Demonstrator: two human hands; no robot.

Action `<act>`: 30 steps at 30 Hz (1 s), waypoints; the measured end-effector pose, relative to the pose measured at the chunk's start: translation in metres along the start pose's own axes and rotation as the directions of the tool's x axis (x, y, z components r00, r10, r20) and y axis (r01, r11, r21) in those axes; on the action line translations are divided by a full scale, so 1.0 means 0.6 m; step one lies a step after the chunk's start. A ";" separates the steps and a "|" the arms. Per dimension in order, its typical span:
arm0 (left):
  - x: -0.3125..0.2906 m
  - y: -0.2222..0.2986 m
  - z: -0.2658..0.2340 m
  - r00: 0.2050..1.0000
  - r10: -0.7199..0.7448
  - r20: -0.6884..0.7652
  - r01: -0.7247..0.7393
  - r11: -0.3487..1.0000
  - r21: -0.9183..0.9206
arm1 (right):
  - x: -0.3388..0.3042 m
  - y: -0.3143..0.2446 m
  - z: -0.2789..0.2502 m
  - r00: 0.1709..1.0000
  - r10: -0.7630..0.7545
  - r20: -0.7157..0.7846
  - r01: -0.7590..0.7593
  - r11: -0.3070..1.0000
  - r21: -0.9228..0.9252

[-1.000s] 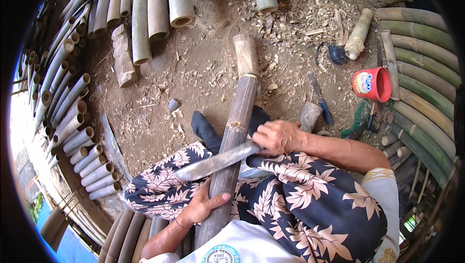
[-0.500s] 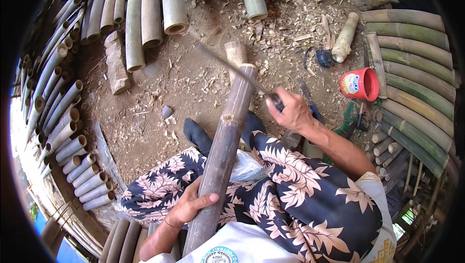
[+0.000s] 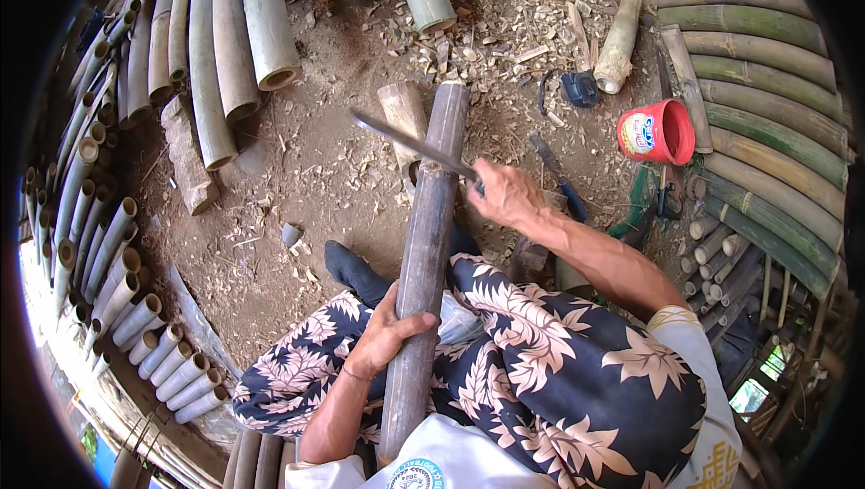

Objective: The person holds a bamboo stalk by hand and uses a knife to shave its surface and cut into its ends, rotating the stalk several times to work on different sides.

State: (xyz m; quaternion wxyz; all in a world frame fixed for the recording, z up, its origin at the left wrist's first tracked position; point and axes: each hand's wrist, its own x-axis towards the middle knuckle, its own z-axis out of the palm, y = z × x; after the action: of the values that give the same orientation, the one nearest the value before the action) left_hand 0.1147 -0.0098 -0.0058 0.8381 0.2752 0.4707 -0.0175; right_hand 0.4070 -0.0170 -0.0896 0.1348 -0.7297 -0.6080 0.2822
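Our left hand wraps around the bamboo pole, likely steadying its length, which runs outward from our white shirt; a knife slants over its upper half, gripped in our right hand, presumably for control.

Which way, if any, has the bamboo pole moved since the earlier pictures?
Yes. Against the short log, the bamboo pole has shifted right and forward: its tip, first over the log's near part, now shows beside the far end.
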 end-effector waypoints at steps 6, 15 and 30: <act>0.003 0.001 0.000 0.999 0.027 -0.030 -0.024 0.996 0.090 | -0.011 0.006 -0.012 0.993 -0.118 -0.017 0.115 0.985 -0.130; 0.007 0.023 -0.013 0.999 0.028 -0.023 -0.026 0.997 0.071 | 0.010 -0.001 -0.017 0.976 -0.191 -0.101 0.178 0.976 -0.127; -0.006 0.037 -0.036 0.998 -0.014 0.065 0.016 0.999 -0.042 | 0.022 0.024 0.024 0.985 -0.108 -0.132 0.095 0.990 -0.104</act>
State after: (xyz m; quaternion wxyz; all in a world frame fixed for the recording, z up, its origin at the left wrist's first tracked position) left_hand 0.1023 0.0183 -0.0017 0.8584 0.2529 0.4457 -0.0226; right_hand 0.4116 -0.0095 -0.1122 0.1548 -0.7212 -0.6467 0.1940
